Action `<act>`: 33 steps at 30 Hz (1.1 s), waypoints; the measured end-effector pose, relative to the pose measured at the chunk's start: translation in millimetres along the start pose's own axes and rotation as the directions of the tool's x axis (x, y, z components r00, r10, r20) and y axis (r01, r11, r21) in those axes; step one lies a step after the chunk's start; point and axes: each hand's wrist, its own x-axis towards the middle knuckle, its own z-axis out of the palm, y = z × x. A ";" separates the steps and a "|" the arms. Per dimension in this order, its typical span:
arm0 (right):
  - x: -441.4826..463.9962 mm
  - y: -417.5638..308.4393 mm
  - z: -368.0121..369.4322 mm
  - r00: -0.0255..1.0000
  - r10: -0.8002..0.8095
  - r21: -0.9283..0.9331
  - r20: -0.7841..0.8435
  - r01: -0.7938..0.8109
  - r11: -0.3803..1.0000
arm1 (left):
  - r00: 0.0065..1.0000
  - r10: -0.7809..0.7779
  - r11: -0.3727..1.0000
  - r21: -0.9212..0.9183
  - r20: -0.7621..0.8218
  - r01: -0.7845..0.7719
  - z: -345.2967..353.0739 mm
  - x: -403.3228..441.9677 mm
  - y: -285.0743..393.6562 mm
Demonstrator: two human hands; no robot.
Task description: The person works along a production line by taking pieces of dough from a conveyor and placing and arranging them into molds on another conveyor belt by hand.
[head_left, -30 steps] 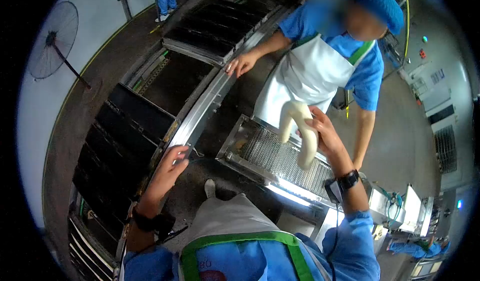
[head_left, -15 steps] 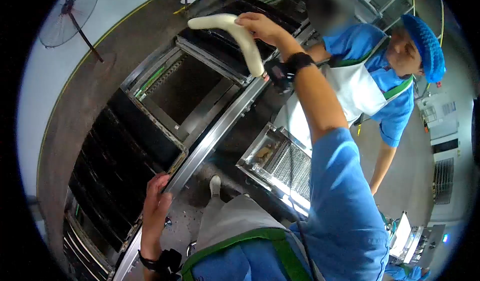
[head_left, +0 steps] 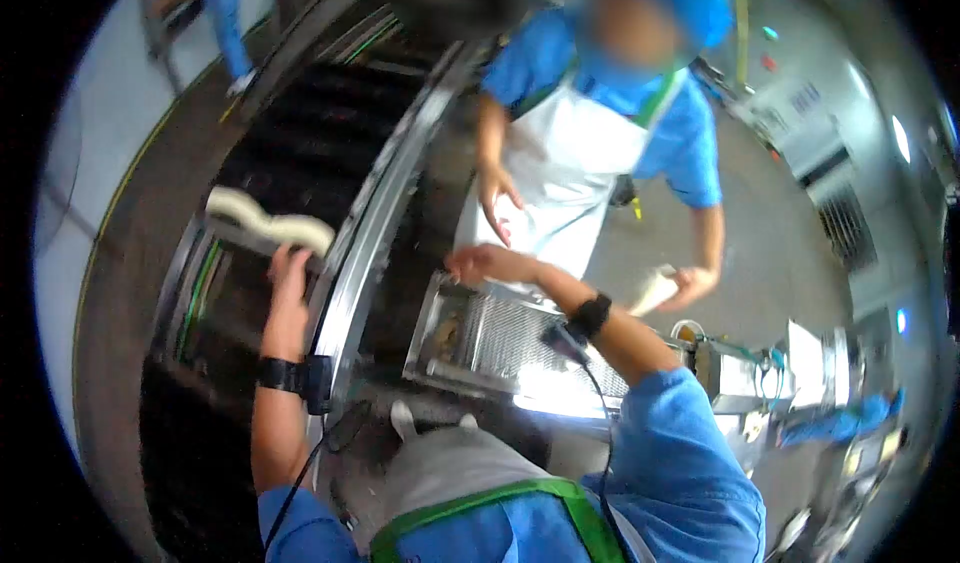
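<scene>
A long pale strip, which looks like dough [head_left: 268, 225], lies in a wavy bend across the black trays of the line at left. My left hand [head_left: 288, 275] is at its near edge, fingers bent against it; the fingertips are partly hidden. My right hand [head_left: 490, 263] is in front of the co-worker's apron, above the end of a perforated metal tray [head_left: 500, 333]. Its fingers are loosely apart, slightly blurred, with nothing visible in them.
A co-worker in a white apron [head_left: 560, 148] faces me across the perforated tray, holding a pale piece [head_left: 655, 291] in one hand. A metal rail [head_left: 350, 293] runs along the black trays [head_left: 310, 133]. Another person [head_left: 228, 23] stands far left. Cables hang from both my wrists.
The pale strip has gone from my right hand down onto the black trays. My left hand has moved forward to it; my right hand has drawn back. The view has turned and the co-worker faces me.
</scene>
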 end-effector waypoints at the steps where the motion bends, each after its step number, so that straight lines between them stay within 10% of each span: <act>1: -23.4 -20.1 -2.6 0.965 0.248 -0.114 0.084 -0.238 0.965 | 0.999 -0.020 1.000 -0.024 -0.045 0.019 -18.2 19.8 -14.6; 8: -192.5 24.9 8.7 0.705 0.702 0.436 -0.101 -0.603 0.668 | 0.800 0.032 0.865 0.417 -0.599 0.278 -26.6 115.0 -75.8; 14: -279.7 49.6 19.2 0.485 0.855 0.601 -0.184 -0.633 0.488 | 0.977 0.052 0.893 0.447 -0.205 0.046 -18.2 128.0 -73.7; 19: -354.6 77.6 12.7 0.363 0.914 0.704 -0.178 -0.602 0.377 | 0.975 0.034 0.669 0.730 -0.219 0.140 30.0 120.2 -48.9; 23: -380.0 73.7 15.6 0.276 0.919 0.655 -0.281 -0.645 0.394 | 0.995 0.086 0.847 0.521 0.052 -0.101 -1.1 154.6 -82.5; 25: -401.6 85.0 20.0 0.233 0.919 0.673 -0.319 -0.627 0.392 | 0.980 0.147 0.820 0.571 -0.132 -0.046 18.3 136.8 -74.0; 27: -422.1 95.6 17.7 0.060 0.924 0.593 -0.378 -0.751 0.291 | 0.981 0.140 0.833 0.551 -0.134 -0.044 38.5 106.0 -51.9; 29: -446.2 111.3 36.4 -0.299 0.871 0.857 -0.390 -0.464 0.225 | 0.994 0.077 0.753 0.658 -0.083 -0.003 44.9 118.9 -43.8; 33: -489.4 159.9 51.4 -0.467 0.610 0.733 -0.641 -0.607 0.306 | 0.973 0.199 0.864 0.490 -0.116 -0.118 -0.2 124.7 -71.6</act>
